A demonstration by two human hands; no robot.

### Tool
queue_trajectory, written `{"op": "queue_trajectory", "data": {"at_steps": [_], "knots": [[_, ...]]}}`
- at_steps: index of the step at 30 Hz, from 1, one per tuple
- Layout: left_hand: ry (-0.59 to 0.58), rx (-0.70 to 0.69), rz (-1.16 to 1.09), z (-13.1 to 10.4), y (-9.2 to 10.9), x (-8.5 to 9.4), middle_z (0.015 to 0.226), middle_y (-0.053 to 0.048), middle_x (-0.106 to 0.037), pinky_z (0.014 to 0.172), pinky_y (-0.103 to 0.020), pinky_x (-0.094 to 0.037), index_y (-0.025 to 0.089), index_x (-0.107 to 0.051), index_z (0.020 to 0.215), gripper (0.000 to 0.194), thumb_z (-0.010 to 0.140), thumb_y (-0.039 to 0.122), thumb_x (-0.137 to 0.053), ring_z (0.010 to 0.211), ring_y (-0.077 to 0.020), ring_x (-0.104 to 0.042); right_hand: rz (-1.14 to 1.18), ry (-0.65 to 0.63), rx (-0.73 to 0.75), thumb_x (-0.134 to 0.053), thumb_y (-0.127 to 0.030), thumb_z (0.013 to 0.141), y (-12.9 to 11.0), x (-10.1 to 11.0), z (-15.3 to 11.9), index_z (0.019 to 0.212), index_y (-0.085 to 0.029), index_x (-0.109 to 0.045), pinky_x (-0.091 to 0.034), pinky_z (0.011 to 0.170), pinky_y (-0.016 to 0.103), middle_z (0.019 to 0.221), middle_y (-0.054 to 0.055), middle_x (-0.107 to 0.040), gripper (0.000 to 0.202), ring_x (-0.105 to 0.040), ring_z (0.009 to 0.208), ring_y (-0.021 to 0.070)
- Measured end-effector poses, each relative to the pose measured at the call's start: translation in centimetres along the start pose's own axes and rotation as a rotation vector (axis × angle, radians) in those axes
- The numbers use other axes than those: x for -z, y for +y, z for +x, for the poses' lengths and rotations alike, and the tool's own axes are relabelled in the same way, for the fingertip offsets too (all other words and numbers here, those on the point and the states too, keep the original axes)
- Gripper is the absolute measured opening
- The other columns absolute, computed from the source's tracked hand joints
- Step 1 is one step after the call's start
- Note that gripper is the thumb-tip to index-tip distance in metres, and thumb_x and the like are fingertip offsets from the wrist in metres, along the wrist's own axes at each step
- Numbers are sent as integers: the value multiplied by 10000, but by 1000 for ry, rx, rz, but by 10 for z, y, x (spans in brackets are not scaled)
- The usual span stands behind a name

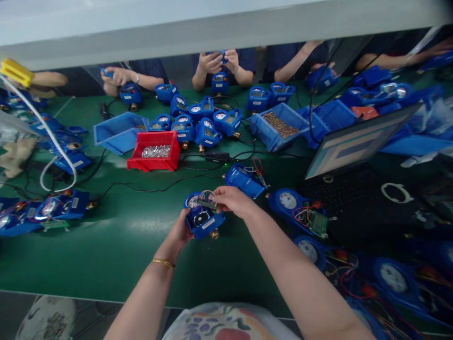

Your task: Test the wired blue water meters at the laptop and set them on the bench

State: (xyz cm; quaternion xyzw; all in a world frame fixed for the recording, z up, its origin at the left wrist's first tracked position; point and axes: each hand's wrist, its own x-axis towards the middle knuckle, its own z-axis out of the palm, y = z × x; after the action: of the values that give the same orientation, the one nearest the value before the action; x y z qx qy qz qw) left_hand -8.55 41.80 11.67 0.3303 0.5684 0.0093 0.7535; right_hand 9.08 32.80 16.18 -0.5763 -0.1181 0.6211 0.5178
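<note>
Blue plastic first: the opened meter (207, 230) is held on the near side of the red bin (152, 164), a bit to its right. Its left edge is gripped by the left hand (181, 231), thumb at the rim and fingers wrapped round the side, presumably for steadiness. What looks like a small circuit board (208, 204) is pinched by the right hand (231, 200), fingertips closed right on it, and it's held over the meter, probably so the insides are left exposed and the thin wires aren't tugged. Whether any weight is taken by the green table (141, 259) can't be told tbh

Not much room is left around it. A wired blue housing (244, 180) is parked to the right of the red bin, just past the right hand, and a black cable (161, 190) is strung across on the bin's near side. Farther right of the bin, the right forearm is hemmed in by another open meter (288, 200) and a laptop (361, 146). Behind the bin and rightward, finished-looking meters (207, 133) are bunched up, with co-workers' hands (212, 62) beyond
</note>
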Motion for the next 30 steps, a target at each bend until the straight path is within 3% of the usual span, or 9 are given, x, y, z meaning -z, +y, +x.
{"op": "queue_trajectory", "data": {"at_steps": [4, 8, 13, 17, 20, 21, 23, 26, 30], "knots": [[35, -123, 56, 25, 7, 3, 780, -88, -678, 552, -254, -483, 115, -606, 1051, 383, 870, 410, -441, 607, -177, -614, -425, 137, 200, -653, -151, 801, 5, 4, -24, 710, -195, -639, -472, 712, 277, 661, -29, -614, 102, -591, 687, 139], [67, -222, 121, 58, 29, 2, 749, -82, -662, 546, -265, -487, 110, -592, 995, 378, 825, 434, -496, 603, -183, -611, -669, 349, 316, -559, -145, 843, 17, 8, -46, 932, -197, -669, -431, 942, 436, 981, 61, -663, 150, -586, 998, 237], [164, -295, 254, 79, 73, -7, 674, -63, -624, 575, -286, -502, 128, -577, 846, 342, 770, 459, -535, 570, -176, -592, -698, 517, 384, -501, -193, 876, 42, 31, -66, 1108, -171, -611, -499, 910, 405, 1116, 102, -631, 258, -600, 1034, 232], [361, -361, 450, 58, 104, -22, 841, -197, -640, 758, -464, -518, 86, -577, 858, 347, 728, 407, -558, 880, -352, -629, -636, 584, 428, -484, -214, 879, 58, 53, -81, 1059, -173, -610, -527, 862, 394, 1043, 94, -654, 223, -623, 969, 219], [561, -620, 612, 28, 106, -49, 1290, -270, -462, 1066, -548, -285, 63, -499, 1123, 533, 674, 328, -612, 1332, -421, -290, -528, 571, 463, -479, -240, 892, 66, 57, -92, 1017, -186, -617, -538, 820, 359, 987, 72, -670, 193, -635, 925, 201], [578, -708, 650, 19, 101, -62, 1391, -241, -366, 1122, -521, -184, 88, -452, 1197, 591, 676, 314, -614, 1391, -385, -165, -497, 563, 463, -479, -244, 896, 68, 56, -95, 1014, -187, -619, -536, 816, 353, 986, 69, -671, 191, -635, 925, 199], [476, -796, 706, 7, 83, -94, 1392, -199, -374, 1143, -486, -146, 130, -456, 1197, 567, 697, 335, -626, 1388, -358, -186, -464, 548, 450, -483, -226, 895, 70, 52, -100, 1010, -186, -623, -526, 820, 351, 982, 63, -671, 185, -633, 924, 196], [219, -525, 666, 12, 49, -146, 1035, -159, -607, 998, -482, -400, 146, -556, 984, 453, 654, 406, -728, 1087, -365, -548, -452, 524, 439, -489, -163, 869, 74, 42, -108, 975, -175, -630, -511, 810, 348, 940, 57, -677, 177, -636, 892, 194], [139, -165, 550, 43, 24, -200, 663, -140, -592, 594, -429, -537, 106, -563, 842, 467, 779, 569, -569, 640, -301, -636, -473, 489, 409, -512, -102, 815, 88, 31, -119, 936, -168, -641, -502, 768, 330, 902, 53, -680, 190, -639, 849, 197]]}}
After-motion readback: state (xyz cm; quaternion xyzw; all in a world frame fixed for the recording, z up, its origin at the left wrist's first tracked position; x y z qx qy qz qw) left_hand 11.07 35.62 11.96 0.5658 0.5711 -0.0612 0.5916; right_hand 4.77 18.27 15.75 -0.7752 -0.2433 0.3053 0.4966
